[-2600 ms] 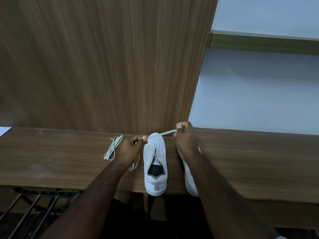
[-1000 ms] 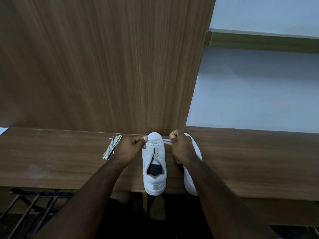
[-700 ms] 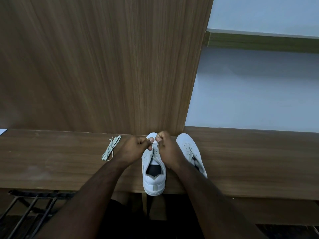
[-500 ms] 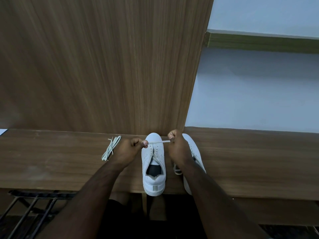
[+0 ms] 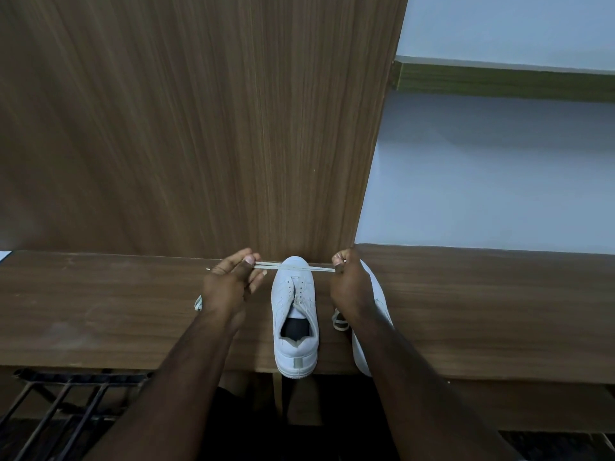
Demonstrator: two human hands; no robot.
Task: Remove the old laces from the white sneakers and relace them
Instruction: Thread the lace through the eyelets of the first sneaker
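left hand [image 5: 229, 287] pinches lace [image 5: 293, 267] | right hand [image 5: 349, 281] pinches lace | taut over sneaker [image 5: 294, 314] toe

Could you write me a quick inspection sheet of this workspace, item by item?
Surface: wooden bench, scuffed.
Job's things: middle sneaker upright, heel over the near edge; second sneaker beside it, largely hidden by the right arm; lace stretched across the toe.
Clutter: spare lace mostly hidden behind the left wrist.
Grippers: left hand and right hand each pinch a lace end.
Cables: nothing seen.
Surroundings: wood panel, pale wall, metal rack.
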